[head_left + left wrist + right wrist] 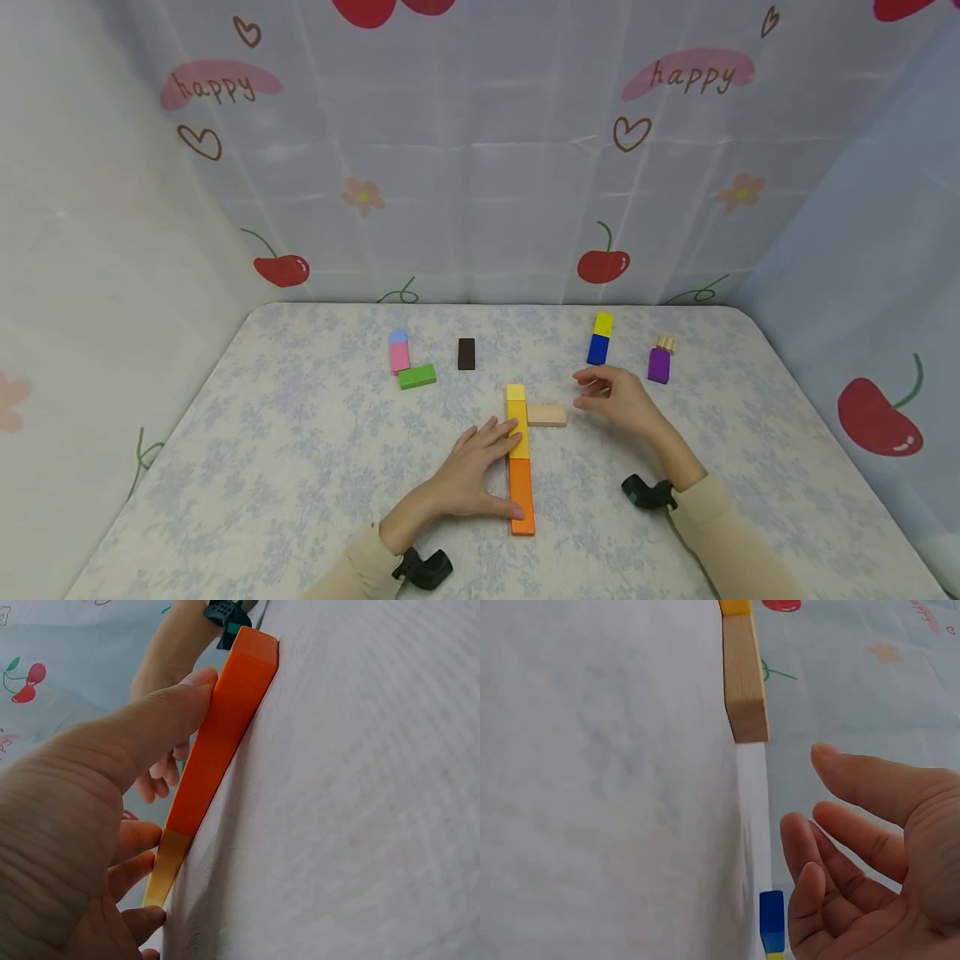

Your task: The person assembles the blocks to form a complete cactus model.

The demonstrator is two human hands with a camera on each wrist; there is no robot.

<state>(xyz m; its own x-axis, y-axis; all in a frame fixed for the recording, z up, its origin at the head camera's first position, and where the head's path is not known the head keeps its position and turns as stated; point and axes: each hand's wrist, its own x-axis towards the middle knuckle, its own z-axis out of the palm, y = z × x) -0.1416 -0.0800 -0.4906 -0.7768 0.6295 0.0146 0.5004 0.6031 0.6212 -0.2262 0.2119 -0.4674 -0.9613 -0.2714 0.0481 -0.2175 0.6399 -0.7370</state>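
Left hand (468,477), spread, touching yellow block (524,429) and orange block (522,492); right hand (621,403), loosely curled, empty, wood block (547,415) just left, blue block (597,350) just beyond.

Backdrop cloth (480,167), head view: "happy" on a pink patch (222,83) at ten o'clock, repeated on another patch (688,72) between one and two.

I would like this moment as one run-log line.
left hand: touches golden block, orange block | right hand: holds nothing, near wooden block | wooden block: beside golden block
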